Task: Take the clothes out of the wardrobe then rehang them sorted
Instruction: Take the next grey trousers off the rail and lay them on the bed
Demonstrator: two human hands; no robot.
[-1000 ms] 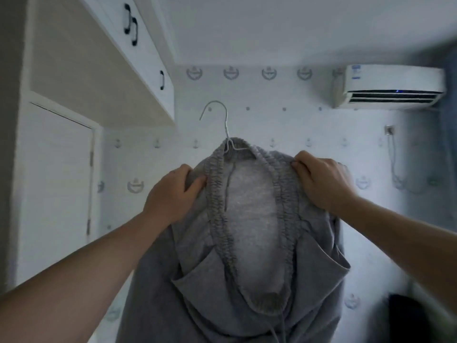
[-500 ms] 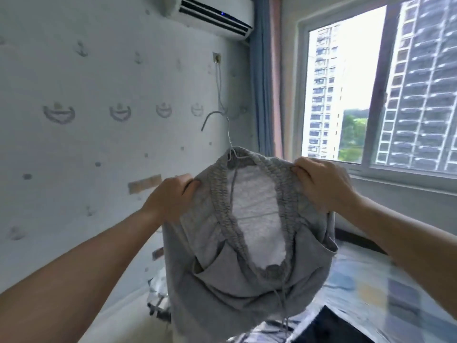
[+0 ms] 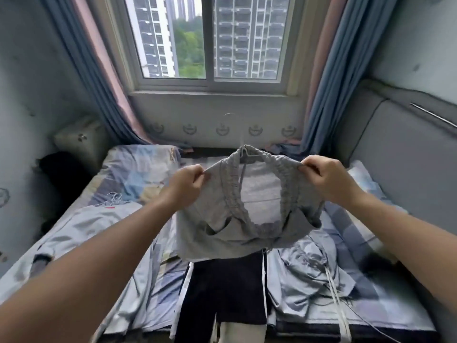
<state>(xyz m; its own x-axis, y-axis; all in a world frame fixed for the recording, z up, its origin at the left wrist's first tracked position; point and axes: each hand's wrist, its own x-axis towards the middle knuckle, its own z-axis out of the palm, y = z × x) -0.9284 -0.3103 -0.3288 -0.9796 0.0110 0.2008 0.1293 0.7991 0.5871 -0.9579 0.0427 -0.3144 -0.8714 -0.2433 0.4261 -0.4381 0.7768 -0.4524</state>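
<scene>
Centre frame, above the bed [image 3: 138, 169]: grey sweatpants [image 3: 247, 233] on a wire hanger [image 3: 247, 154].
Waistband pinched by left hand [image 3: 184, 185] and right hand [image 3: 324, 175], spread apart. Judgement: lower it flat beside the dark garment [image 3: 222, 293], hook clear of fabric, waistband kept taut so it won't slip off.

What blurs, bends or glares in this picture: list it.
Head view: daylight from the window is soft, without harsh glare. Head view: the wide lens bows the curtains outward. Head view: the hanger hook is smeared faint; the grey garment reads fairly sharp.
</scene>
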